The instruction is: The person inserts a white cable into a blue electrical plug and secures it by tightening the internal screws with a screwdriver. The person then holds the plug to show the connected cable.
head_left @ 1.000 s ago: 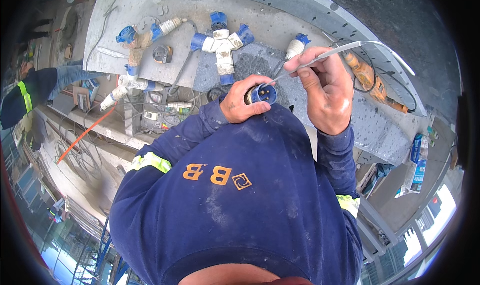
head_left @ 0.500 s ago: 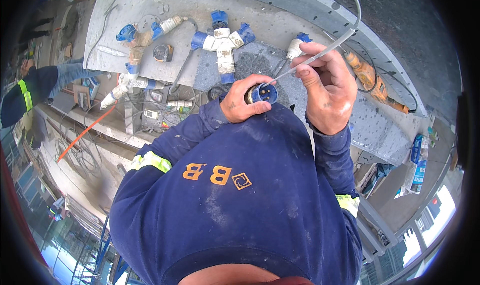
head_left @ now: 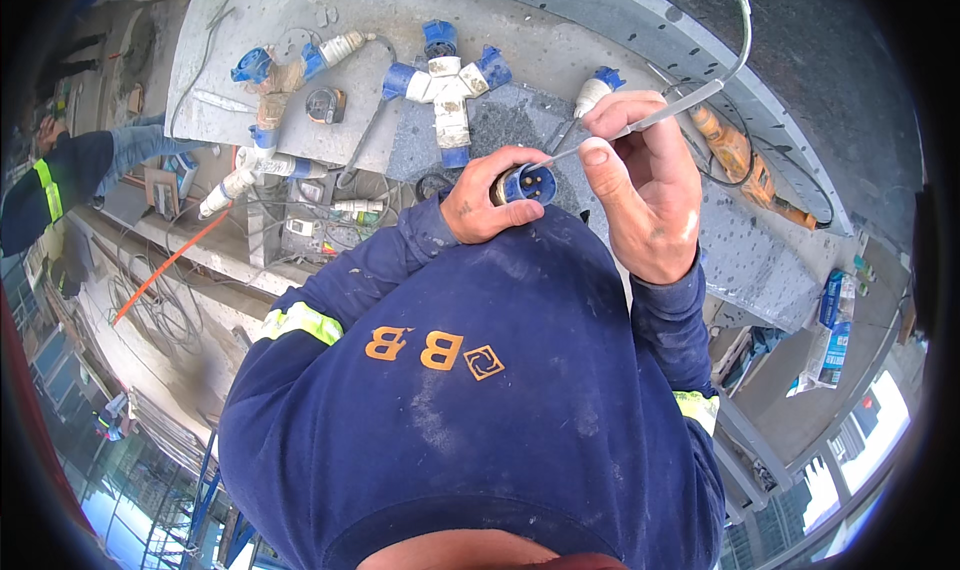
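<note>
My left hand (head_left: 488, 202) grips a round blue plug (head_left: 527, 184), its open face turned toward my right hand. My right hand (head_left: 640, 185) pinches a grey cable (head_left: 690, 100) between thumb and fingers; the cable's thin bare end reaches the plug's face. The cable runs up and curves off over the top edge. Both hands sit close together above a grey concrete slab (head_left: 520, 40), in front of my dark blue sweatshirt.
On the slab lie a white-and-blue multi-way plug splitter (head_left: 447, 78), another blue-and-white connector cluster (head_left: 270, 80), a tape measure (head_left: 325, 105) and a single plug (head_left: 595, 90). An orange power tool (head_left: 740, 160) lies at the right. Another person in a hi-vis sleeve (head_left: 50, 185) stands at left.
My right hand has moved down and left toward the plug, bringing the cable's end to its face; the cable now arcs higher over the top. The left hand keeps holding the plug.
</note>
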Demonstrator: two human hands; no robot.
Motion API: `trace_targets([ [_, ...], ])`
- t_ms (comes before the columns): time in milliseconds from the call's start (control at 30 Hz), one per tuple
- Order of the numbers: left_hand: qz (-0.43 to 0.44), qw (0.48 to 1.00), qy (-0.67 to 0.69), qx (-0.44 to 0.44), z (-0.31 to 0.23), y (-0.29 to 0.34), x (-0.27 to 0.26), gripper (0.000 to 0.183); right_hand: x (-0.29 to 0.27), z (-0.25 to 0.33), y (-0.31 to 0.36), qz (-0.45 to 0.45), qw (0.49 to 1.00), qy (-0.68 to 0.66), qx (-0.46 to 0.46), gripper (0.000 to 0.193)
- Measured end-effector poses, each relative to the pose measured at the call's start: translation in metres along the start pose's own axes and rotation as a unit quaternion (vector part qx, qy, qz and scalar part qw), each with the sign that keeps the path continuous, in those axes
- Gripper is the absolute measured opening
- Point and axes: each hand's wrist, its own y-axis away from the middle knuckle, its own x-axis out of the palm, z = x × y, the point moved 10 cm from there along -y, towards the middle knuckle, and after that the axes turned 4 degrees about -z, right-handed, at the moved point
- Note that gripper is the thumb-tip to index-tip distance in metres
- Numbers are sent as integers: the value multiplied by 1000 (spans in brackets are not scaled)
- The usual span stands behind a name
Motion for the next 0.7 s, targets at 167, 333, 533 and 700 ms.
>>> trace_targets([
  [167, 12, 1000, 20, 14, 3, 1, 0, 60, -12, 10, 1, -49, 993, 97, -35, 40],
  [333, 25, 998, 3, 60, 1, 0, 0, 62, -19, 10, 10, -67, 997, 35, 4, 31],
  [533, 38, 994, -17, 98, -1, 3, 1, 66, -42, 19, 30, -100, 991, -90, -18, 20],
  [700, 64, 988, -27, 134, -13, 6, 7, 73, -46, 29, 51, -78, 990, -111, -29, 20],
])
